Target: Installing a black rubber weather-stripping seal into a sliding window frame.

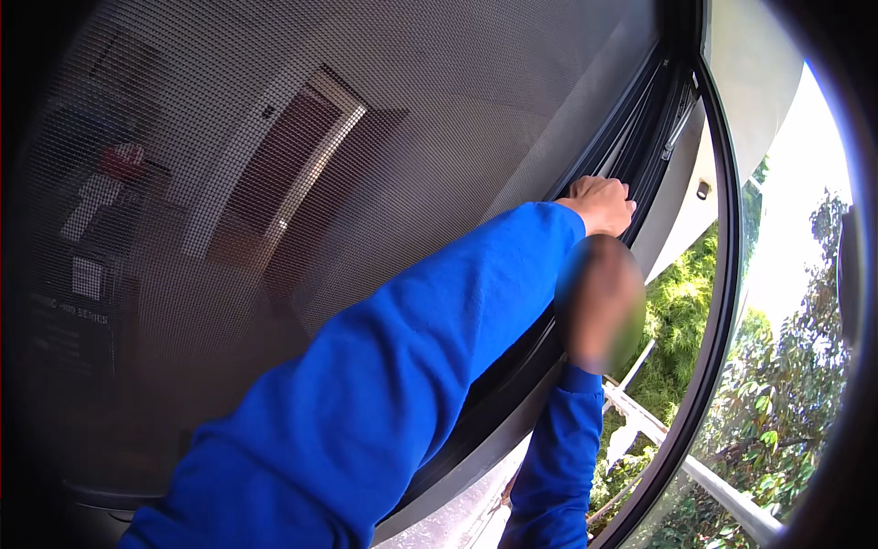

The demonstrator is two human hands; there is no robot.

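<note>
My left hand (599,206) reaches up and across from the lower left in a blue sleeve (366,357). Its fingers are curled against the black window frame (645,151), at the edge of a dark mesh screen (439,119). Just below it is my right hand (599,306), on the same side of the frame. A smear covers its fingers, so what it touches or holds cannot be made out. The right sleeve (558,457) is blue too and comes up from the bottom edge.
To the right stands a glass pane with a dark curved rim (729,247). Green trees (768,403) and a pale rail (722,494) lie outside. A thin metal stay (681,123) sits near the top of the frame. Reddish-brown panels (283,165) show dimly on the mesh side.
</note>
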